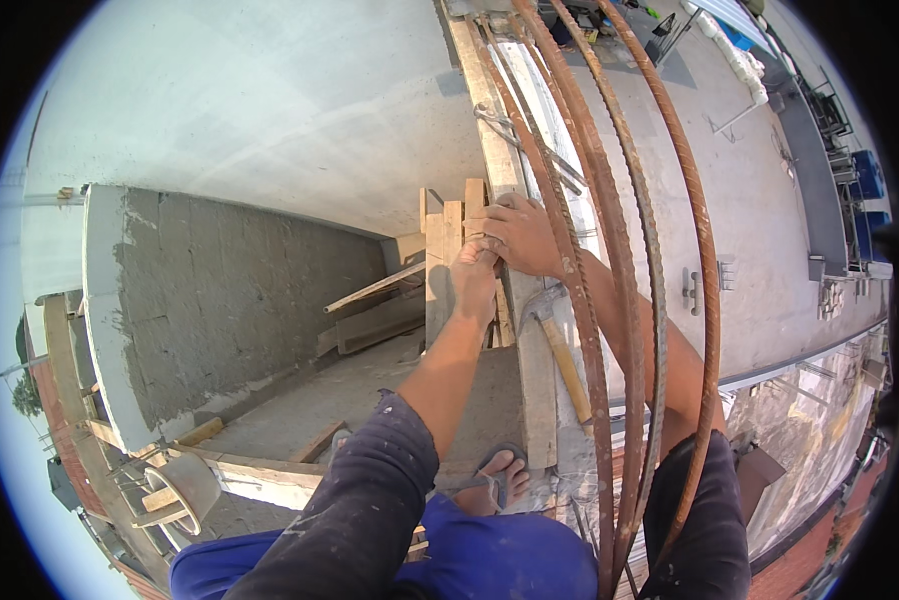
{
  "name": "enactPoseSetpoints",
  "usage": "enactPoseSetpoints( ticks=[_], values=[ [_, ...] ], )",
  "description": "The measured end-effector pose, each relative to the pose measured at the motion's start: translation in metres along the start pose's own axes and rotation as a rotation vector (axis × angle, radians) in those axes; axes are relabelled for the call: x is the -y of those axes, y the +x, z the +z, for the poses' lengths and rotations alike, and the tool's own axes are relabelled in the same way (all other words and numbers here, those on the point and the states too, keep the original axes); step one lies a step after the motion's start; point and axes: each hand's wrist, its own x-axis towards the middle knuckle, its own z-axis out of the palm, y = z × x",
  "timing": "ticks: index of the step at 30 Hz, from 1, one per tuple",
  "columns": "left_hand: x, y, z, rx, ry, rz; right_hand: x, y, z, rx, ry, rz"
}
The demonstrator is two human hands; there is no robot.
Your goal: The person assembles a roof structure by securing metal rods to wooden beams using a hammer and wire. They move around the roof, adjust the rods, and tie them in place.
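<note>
the left hand (475,272) curls over the wooden boards (438,270), right hand (522,232) touching alongside, probably steadying them by the long plank (539,400); what either grip holds, i cannot tell; hammer (567,372) beside, likely for reach; far left, bucket (204,482) with wood scraps (160,499) at its mouth

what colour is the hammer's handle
The handle is yellowish tan, best seen in the head view.

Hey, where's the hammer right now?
In the head view, the hammer lies right of centre, just below the right hand, between the long wooden board and the rusty steel bars.
</note>
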Motion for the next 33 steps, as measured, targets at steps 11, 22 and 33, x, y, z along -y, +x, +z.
enactPoseSetpoints(
  ticks=[11,22,33],
  values=[
    [-0.025,0.007,-0.006,0.102,0.317,0.068,-0.007,0.010,0.008,-0.055,0.106,0.133],
    [-0.032,0.017,-0.002,0.024,0.444,0.069,-0.022,-0.087,-0.055,-0.236,0.080,0.456],
    [-0.035,0.016,-0.004,0.122,0.304,-0.057,-0.051,-0.109,-0.056,-0.157,0.027,0.535]
  ],
)
